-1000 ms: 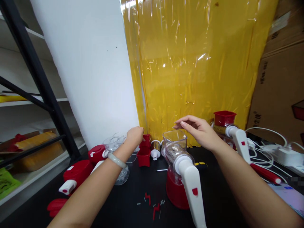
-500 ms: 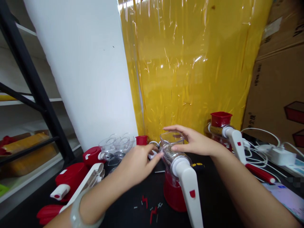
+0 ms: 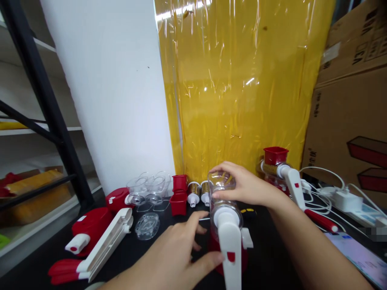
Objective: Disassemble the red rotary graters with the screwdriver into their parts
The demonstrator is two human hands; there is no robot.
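Observation:
In the middle stands a rotary grater (image 3: 222, 183) with a clear hopper, a red base and a white crank handle (image 3: 230, 241) pointing toward me. My right hand (image 3: 242, 181) is closed round the hopper, thumb in front and fingers behind. My left hand (image 3: 181, 245) is left of the crank with its fingers apart. Its thumb tip comes up to the crank's side; whether it touches, I cannot tell. A small white knob (image 3: 247, 237) juts out on the base's right. Most of the red base is hidden behind the crank.
To the left lie red bases (image 3: 93, 225), a loose white crank (image 3: 105, 245) and a clear round part (image 3: 147, 225). Clear hoppers (image 3: 148, 185), red pushers (image 3: 179, 201) and grating drums (image 3: 194, 193) stand behind. On the right are another grater (image 3: 275, 161), cables and a phone (image 3: 356, 253).
My left hand has moved from the grater's upper left side down and nearer, beside the crank. The grater has turned slightly, its crank now straighter toward me. My right hand stays at the hopper.

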